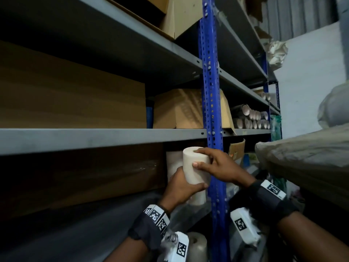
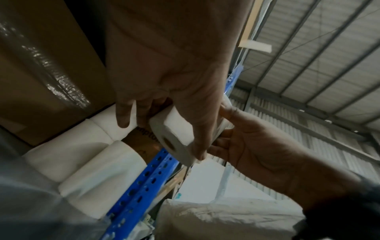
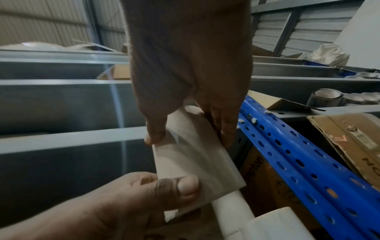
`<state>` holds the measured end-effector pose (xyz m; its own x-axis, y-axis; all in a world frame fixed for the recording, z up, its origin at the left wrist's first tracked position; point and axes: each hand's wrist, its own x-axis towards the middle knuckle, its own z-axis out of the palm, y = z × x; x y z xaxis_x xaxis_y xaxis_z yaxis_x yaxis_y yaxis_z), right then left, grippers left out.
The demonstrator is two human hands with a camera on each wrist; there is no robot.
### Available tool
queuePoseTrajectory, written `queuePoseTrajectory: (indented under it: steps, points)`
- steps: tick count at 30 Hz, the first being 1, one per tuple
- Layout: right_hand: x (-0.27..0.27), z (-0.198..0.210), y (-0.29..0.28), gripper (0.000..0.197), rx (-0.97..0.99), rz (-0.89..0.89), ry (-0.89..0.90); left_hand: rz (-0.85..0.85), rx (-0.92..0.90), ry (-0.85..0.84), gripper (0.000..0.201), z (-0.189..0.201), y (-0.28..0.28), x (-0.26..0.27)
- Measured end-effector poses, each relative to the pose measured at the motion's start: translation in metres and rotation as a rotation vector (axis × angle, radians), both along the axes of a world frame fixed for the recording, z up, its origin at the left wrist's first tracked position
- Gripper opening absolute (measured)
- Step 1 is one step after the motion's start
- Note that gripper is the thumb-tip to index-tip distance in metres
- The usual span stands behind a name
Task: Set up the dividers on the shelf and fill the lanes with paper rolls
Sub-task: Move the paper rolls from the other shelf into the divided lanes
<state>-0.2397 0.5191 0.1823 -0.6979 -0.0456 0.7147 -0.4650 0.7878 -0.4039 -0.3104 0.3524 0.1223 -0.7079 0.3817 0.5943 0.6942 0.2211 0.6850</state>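
Note:
I hold a white paper roll (image 1: 195, 163) upright in front of the lower shelf opening, just left of the blue post (image 1: 211, 110). My left hand (image 1: 188, 181) grips its lower half, with the thumb across the front. My right hand (image 1: 198, 157) pinches its top end, fingertips on the flat face. In the left wrist view the roll (image 2: 176, 134) shows its core hole, held by my left hand (image 2: 164, 129) and right hand (image 2: 224, 128). More white rolls (image 2: 88, 162) lie on the shelf behind. The right wrist view shows the roll (image 3: 195, 159) and a thin clear strip (image 3: 118, 100).
A grey shelf edge (image 1: 94, 140) runs just above the roll. Large cardboard boxes (image 1: 71, 95) fill the shelf above and the space to the left. Dark tubes (image 1: 251, 118) lie past the post. Bulky grey sacks (image 1: 306, 154) crowd in from the right.

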Motion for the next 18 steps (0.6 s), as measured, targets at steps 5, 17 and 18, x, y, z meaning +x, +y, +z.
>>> queuePoseTrajectory:
  steps: [5,17,18]
  points:
    - [0.073,-0.024,-0.029,0.069,-0.085,0.12,-0.02,-0.058,0.055,-0.012,0.086,-0.021,-0.036,0.075]
    - [0.241,-0.08,-0.138,0.068,0.218,0.24,-0.114,0.192,0.21,0.058,0.077,-0.123,-0.157,0.28]
    - [0.249,-0.083,-0.148,0.071,0.236,0.27,-0.142,0.225,0.203,0.062,0.079,-0.128,-0.169,0.292]
